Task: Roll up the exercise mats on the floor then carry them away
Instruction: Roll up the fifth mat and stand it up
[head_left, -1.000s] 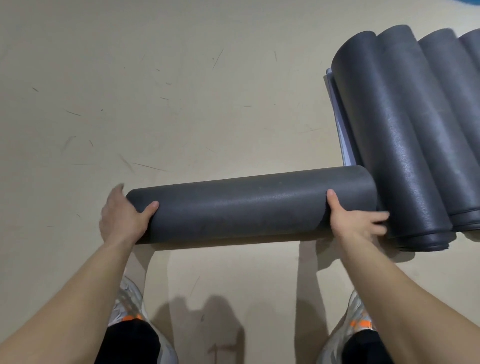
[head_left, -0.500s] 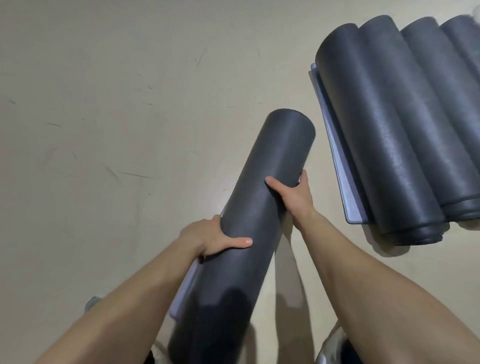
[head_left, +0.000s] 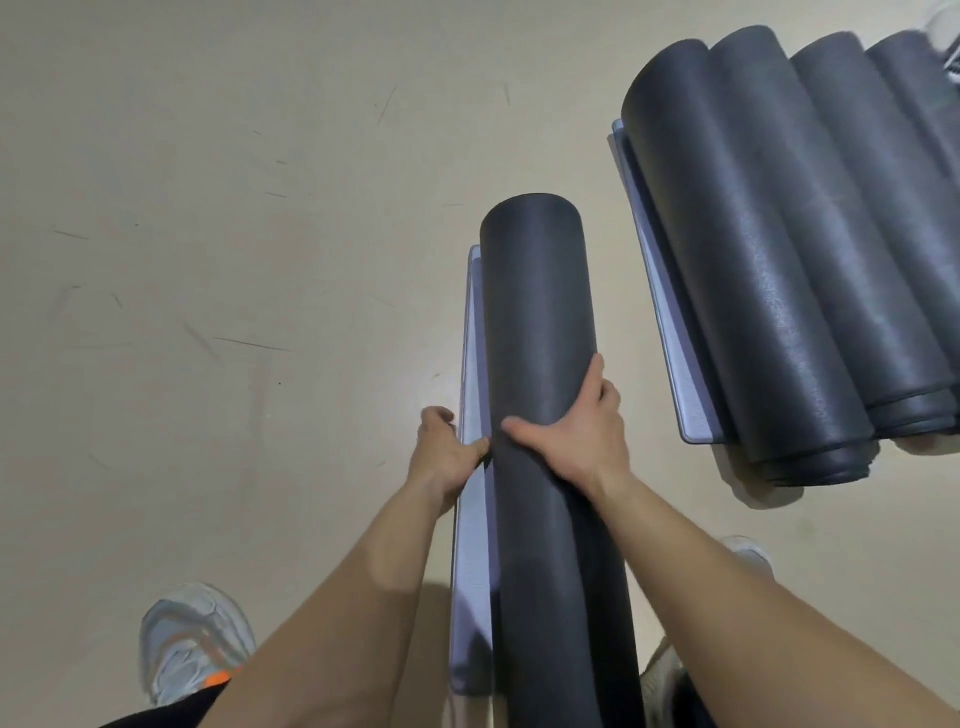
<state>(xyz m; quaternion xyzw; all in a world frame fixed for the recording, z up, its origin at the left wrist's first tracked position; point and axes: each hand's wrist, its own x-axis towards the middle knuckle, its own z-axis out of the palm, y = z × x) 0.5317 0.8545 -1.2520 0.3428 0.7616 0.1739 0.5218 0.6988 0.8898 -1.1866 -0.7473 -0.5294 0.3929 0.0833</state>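
A dark grey rolled exercise mat (head_left: 540, 322) is held off the floor in front of me, its far end pointing away. Its loose lilac-grey flap (head_left: 471, 545) hangs along the left side. My right hand (head_left: 576, 436) grips the roll from the right, thumb across the top. My left hand (head_left: 441, 457) pinches the flap's edge at the roll's left side. Several rolled dark mats (head_left: 789, 249) lie side by side on the floor at the upper right.
The floor (head_left: 208, 208) is beige with scuff marks. My left shoe (head_left: 192, 639) and right shoe (head_left: 748, 556) stand below. A lilac flap (head_left: 670, 332) sticks out from the leftmost stacked roll. Another person's white shoe (head_left: 948, 41) shows at the top right corner.
The roll lay crosswise on the floor, then was lifted and swung to point straight away from me. My left hand shifted from the roll's body to its loose flap.
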